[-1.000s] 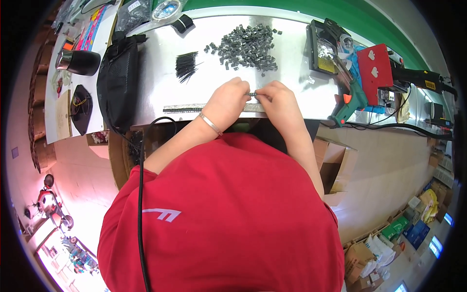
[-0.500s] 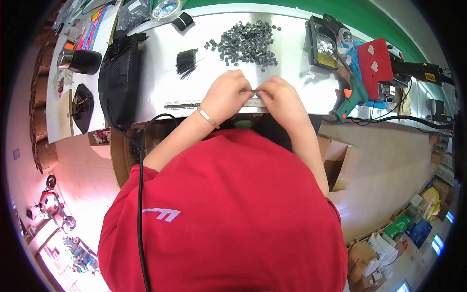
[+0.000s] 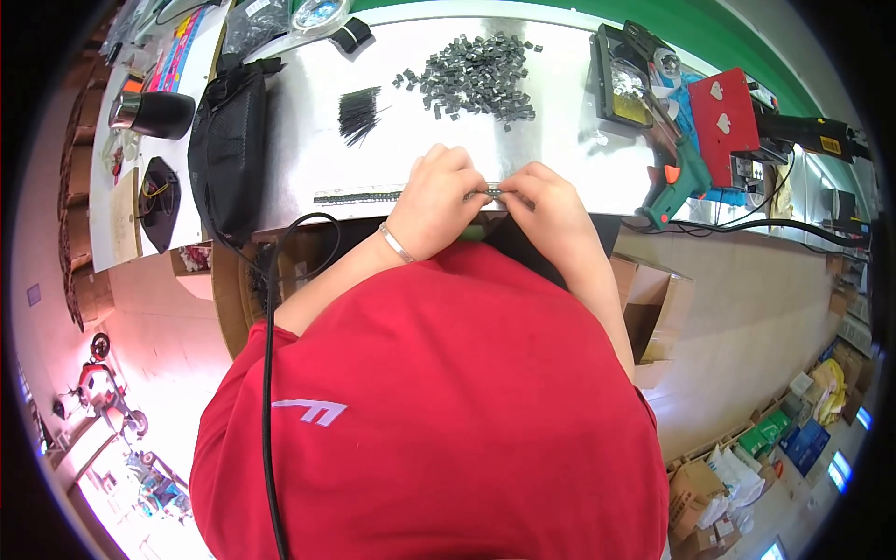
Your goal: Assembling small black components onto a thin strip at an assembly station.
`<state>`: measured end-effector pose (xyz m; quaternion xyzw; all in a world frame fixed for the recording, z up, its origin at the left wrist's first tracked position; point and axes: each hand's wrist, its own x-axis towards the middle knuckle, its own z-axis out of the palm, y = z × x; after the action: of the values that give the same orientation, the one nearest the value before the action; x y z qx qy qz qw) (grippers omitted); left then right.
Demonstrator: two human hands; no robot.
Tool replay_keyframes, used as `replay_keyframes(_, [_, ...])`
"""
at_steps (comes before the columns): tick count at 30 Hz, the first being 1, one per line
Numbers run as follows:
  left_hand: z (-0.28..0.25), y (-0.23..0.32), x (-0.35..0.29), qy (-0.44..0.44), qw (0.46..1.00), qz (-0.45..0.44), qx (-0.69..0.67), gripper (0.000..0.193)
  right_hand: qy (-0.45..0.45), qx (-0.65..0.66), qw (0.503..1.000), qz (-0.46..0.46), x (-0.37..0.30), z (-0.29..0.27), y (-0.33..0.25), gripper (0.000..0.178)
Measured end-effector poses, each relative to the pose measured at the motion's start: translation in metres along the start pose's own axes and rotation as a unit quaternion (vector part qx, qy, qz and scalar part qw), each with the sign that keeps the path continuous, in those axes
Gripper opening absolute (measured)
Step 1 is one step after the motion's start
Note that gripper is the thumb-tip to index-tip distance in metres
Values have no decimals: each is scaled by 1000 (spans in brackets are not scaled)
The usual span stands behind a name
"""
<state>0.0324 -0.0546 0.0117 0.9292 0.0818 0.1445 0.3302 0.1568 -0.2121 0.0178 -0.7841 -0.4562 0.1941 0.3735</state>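
Both of my hands meet at the near edge of the white table. My left hand [image 3: 442, 201] and my right hand [image 3: 548, 204] pinch a small dark part [image 3: 491, 193] between their fingertips, too small to name exactly. Their fingertips are over the right stretch of a long narrow strip [image 3: 359, 198], which carries a row of dark pieces and runs along the table edge. My left hand covers part of this strip. Beyond the hands lies a heap of small black, block-like pieces [image 3: 476, 75]. To its left is a bundle of thin black wires or pins [image 3: 357, 114].
A black bag [image 3: 229, 154] and a dark cup-shaped object [image 3: 154, 116] stand at the left. At the right are a green glue gun [image 3: 679, 182], a red panel [image 3: 723, 114] and a black-framed tray [image 3: 623, 89]. A black cable [image 3: 269, 392] hangs down across my shirt.
Both hands have come down a little toward me, bringing the small part from just above the strip to the strip. The fingers remain pinched.
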Motion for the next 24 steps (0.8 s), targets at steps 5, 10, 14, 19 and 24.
replay_keyframes(5, [-3, 0, -3, -4, 1000, 1, 10, 12, -3, 17, 1000, 16, 0, 0, -6, 10])
replay_keyframes(10, [-5, -1, -5, -9, 1000, -2, 15, 11, 2, 12, 1000, 19, 0, 2, -7, 10])
replay_keyframes(14, [-6, -2, -5, -14, 1000, 4, 16, 14, 10, 14, 1000, 11, 0, 3, -8, 9])
replay_keyframes(19, [-12, -3, -7, -34, 999, 27, -17, 21, 17, 12, 1000, 9, -1, 5, -7, 9])
replay_keyframes(24, [-13, -6, -7, -30, 999, 34, -30, 22, 16, 8, 1000, 7, -1, 5, -7, 13])
